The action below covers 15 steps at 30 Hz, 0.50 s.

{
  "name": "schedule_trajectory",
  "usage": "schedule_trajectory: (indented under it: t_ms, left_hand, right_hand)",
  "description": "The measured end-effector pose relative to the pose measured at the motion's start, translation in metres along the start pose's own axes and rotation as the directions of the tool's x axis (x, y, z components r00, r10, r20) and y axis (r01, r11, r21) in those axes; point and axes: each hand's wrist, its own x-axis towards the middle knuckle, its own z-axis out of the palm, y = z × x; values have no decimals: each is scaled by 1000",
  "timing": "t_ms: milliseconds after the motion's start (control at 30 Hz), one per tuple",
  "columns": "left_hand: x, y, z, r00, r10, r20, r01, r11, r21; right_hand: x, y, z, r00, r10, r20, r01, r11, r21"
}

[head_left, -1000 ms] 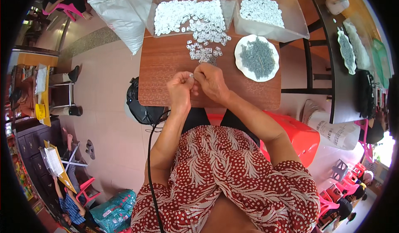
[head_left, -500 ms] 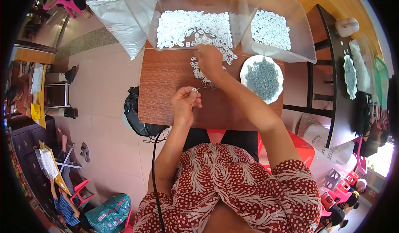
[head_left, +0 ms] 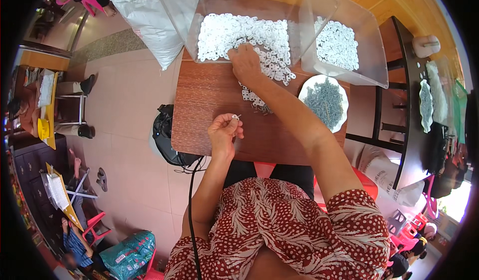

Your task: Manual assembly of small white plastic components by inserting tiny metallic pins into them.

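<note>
My left hand [head_left: 224, 134] is closed in a pinch above the near part of the brown table [head_left: 199, 100]. Between its thumb and finger is a small white plastic clip [head_left: 235, 117] with a thin grey pin sticking out. My right hand [head_left: 245, 63] reaches over the front edge of a clear plastic bin [head_left: 309, 30] lying open toward me. Its curled fingers are at the heap of white clips [head_left: 219, 33], and whatever they hold is hidden. Loose clips [head_left: 277, 70] spill onto the table, with grey nails [head_left: 262, 109] near my right forearm.
A white scalloped plate [head_left: 302, 94] heaped with grey nails stands right of my forearm. Another clear bin [head_left: 371, 70] holds more clips. A white sack [head_left: 149, 25] leans at the back left, and a black backpack [head_left: 164, 135] sits beside the table. Other people work at left.
My right hand has moved away from me and slightly left, from the loose clips to the heap in the bin. My left hand keeps its pinch. The whole view has shifted slightly.
</note>
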Motion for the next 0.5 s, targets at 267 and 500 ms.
schedule_trajectory:
  t_ms: [267,500]
  left_hand:
    - [-19,15,13,997,2,83,1,999,-37]
    - [-40,26,36,983,92,161,-85,995,-52]
  right_hand:
    - [-55,0,-69,848,360,388,-501,312,807]
    - [-119,-28,-139,745,304,594,-584,-134,801]
